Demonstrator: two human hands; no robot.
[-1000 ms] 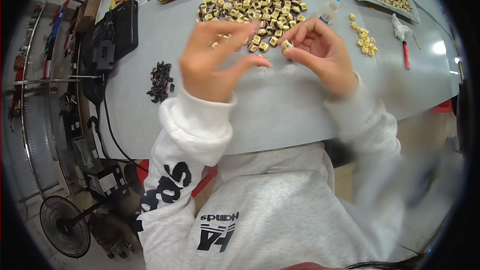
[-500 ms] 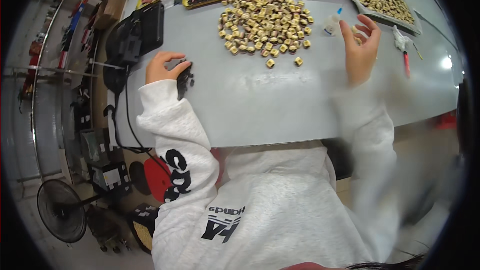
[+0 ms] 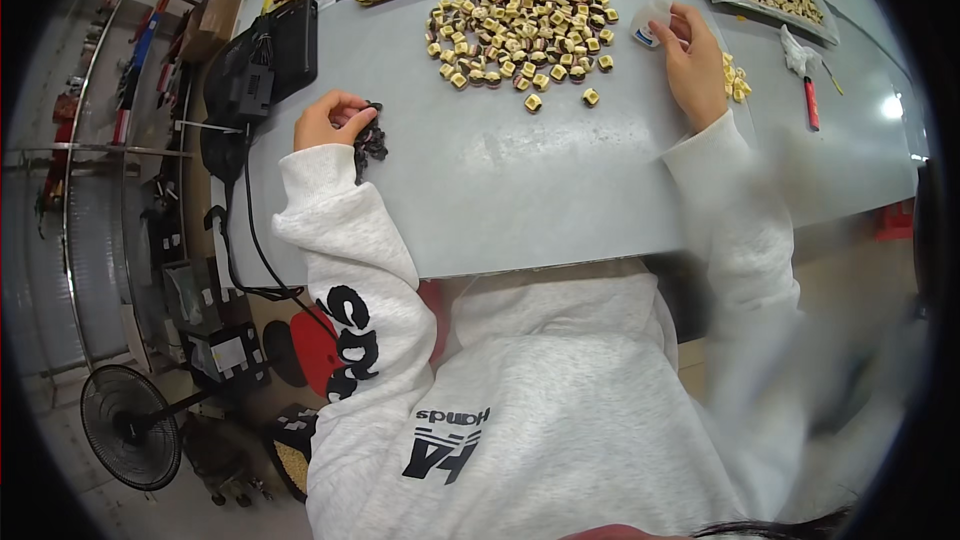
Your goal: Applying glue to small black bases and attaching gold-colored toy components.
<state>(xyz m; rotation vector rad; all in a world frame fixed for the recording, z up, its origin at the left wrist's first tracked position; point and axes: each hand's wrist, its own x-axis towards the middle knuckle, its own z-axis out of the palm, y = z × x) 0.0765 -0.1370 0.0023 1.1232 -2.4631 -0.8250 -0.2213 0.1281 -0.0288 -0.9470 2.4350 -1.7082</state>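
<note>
Left hand (image 3: 330,120) grip pinching small black pieces (image 3: 372,143); right hand (image 3: 692,60) grip curled around white glue bottle (image 3: 650,18)

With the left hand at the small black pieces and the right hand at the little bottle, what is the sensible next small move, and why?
Probably pinch one piece and lift it clear. The left hand has its fingertips curled onto the small pile of black pieces at the grey table's left side, while the right hand is already wrapped around the small white bottle by the heap of tan pieces.

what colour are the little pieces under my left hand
Black: the small pile of tiny pieces under the left hand, seen in the head view.
</note>
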